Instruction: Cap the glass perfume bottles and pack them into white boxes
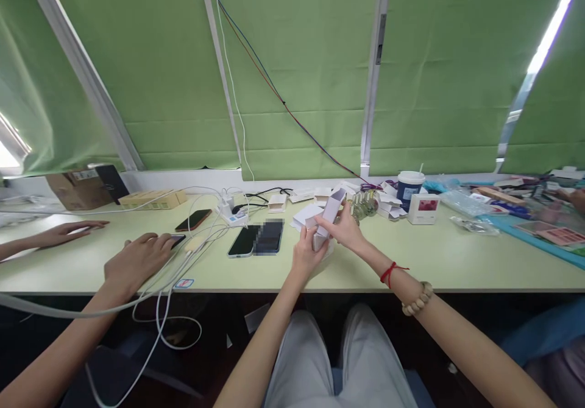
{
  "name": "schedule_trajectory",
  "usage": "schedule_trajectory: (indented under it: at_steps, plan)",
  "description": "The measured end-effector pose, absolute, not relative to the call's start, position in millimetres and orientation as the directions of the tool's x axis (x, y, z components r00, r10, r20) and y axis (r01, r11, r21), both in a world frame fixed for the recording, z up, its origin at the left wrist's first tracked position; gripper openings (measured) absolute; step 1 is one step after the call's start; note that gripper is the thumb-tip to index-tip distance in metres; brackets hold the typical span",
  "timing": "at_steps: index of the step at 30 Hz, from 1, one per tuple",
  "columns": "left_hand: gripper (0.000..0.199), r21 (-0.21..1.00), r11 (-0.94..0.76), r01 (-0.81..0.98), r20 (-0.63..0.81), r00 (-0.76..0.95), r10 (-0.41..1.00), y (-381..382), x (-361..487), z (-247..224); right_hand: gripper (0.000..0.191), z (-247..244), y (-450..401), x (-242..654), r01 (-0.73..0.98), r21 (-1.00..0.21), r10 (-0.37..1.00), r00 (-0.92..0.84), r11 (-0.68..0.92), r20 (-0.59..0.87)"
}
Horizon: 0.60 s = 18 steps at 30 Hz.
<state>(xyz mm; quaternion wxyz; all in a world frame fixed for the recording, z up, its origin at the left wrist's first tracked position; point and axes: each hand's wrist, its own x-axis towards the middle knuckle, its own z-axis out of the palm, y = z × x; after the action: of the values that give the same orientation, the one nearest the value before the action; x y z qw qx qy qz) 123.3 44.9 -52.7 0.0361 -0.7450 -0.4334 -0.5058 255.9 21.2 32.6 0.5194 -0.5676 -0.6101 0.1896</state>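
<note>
Above the table's front part I hold a small white cardboard box, tilted, with its upper end open. My left hand grips its lower end from the left, fingers closed round it. On the other side my right hand pinches the box's wall and flap. Flat white card pieces lie just behind my hands. Several small clear glass jars stand close behind my right hand, partly covered by it. More white boxes, some with open flaps, are scattered at the back.
Two phones lie left of my hands, near a power strip and tangled white cables. A co-worker's hand rests on another phone farther left. At the right are a blue cup, a printed white box and a cluttered blue tray.
</note>
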Motion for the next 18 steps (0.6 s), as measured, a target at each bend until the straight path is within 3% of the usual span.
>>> schedule_trajectory:
  at_steps: [5,12,18]
  plan:
    - [0.038,0.317,-0.666,0.675,0.833,0.136,0.536,45.1,122.4,-53.7,0.08,30.8,24.7,251.7,0.454,-0.844,0.871,0.245,0.286,0.427]
    - [0.054,0.238,-0.716,0.656,0.89,0.149,0.431,47.6,122.9,-57.5,0.083,30.9,24.5,249.1,0.262,-0.921,0.893,0.273,0.288,0.357]
    - [0.061,0.251,-0.696,0.672,0.899,0.104,0.425,48.2,124.1,-58.2,0.061,39.9,17.7,247.4,0.064,-0.985,0.961,0.221,0.157,0.168]
